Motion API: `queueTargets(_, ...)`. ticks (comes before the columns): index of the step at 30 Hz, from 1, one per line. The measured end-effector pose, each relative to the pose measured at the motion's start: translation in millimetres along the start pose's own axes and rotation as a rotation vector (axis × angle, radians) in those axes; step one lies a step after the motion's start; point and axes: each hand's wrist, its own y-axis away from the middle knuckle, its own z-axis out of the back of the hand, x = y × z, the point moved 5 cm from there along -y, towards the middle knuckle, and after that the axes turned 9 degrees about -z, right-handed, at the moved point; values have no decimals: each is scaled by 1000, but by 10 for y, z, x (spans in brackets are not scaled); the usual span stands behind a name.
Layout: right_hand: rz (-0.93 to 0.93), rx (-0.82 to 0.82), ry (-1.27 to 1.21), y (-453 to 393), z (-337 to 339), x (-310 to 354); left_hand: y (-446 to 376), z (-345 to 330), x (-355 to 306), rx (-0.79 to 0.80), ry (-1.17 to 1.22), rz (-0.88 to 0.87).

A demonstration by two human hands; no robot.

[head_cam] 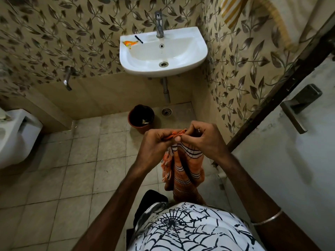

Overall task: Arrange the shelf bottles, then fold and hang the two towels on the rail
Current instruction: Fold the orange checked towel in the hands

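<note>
An orange towel [183, 171] with black and white stripes hangs in front of my body, folded lengthwise. My left hand [157, 142] and my right hand [203, 138] are close together and both pinch its top edge. A second towel [233, 9], white with yellow stripes, hangs at the top right against the wall. The shelf, the bottles and the rail are out of view.
A white wall sink [199, 51] with a tap [159, 24] is straight ahead, an orange wrapper and a small black item on its rim. A brown bin [141, 116] stands on the tiled floor under it. A toilet [16, 138] is at the left, a door [290, 142] with its handle at the right.
</note>
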Motion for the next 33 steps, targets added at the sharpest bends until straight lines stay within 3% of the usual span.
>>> queueTargets(9,-138,240,34,-12,-16,-257,-90,164,-59,-64,-131,-41)
queueTargets(17,-235,281,88,38,21,-514,-135,401,-41,-167,-177,-42)
queueTargets(33,-316,333,667,116,344,-920,-140,877,-50,-312,-205,-45)
